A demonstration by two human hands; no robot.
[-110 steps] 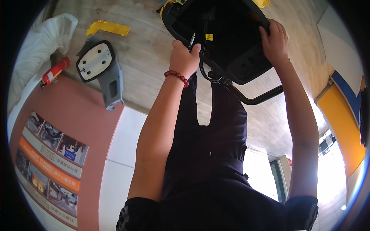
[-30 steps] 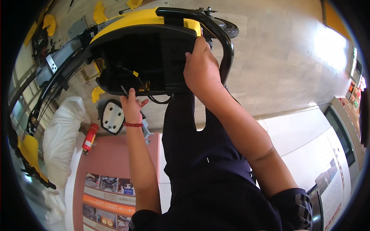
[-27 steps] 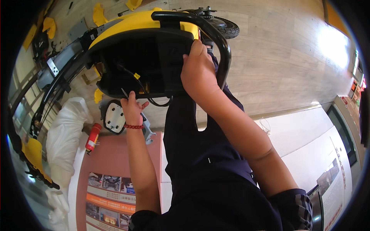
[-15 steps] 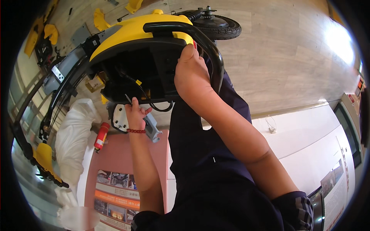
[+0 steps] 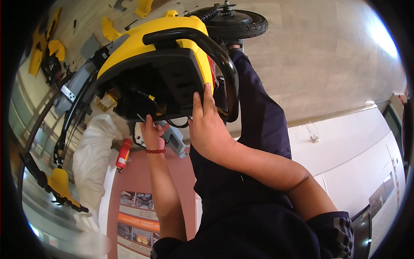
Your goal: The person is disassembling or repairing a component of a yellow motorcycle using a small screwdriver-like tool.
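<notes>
The yellow scooter body (image 5: 138, 36) stands before me with its black underseat compartment (image 5: 172, 64) uncovered. A black grab rail (image 5: 230, 73) curves round its rear. My right hand (image 5: 211, 134) lies against the compartment's rear right corner, its fingers stretched along the yellow panel and black rim. At the near rim, my left hand (image 5: 152, 134) has thumb and index finger together on a thin silver rod (image 5: 141, 118); the rest of the rod is hidden. Inside, a black cable with a yellow tag (image 5: 151, 97) hangs, and its loop shows below the rim near my left hand.
Behind the body is a black rear wheel (image 5: 241, 23). Yellow panels (image 5: 56, 49) lie on the floor at far left. A red fire extinguisher (image 5: 123, 154) and a white-wrapped bundle (image 5: 92, 151) stand at left. The handlebar (image 5: 36, 168) reaches along the left edge.
My right hand has slid down from the rail corner to the compartment's corner, its fingers now straightened. The left hand stays at the near rim with the rod. The view has shifted slightly.
</notes>
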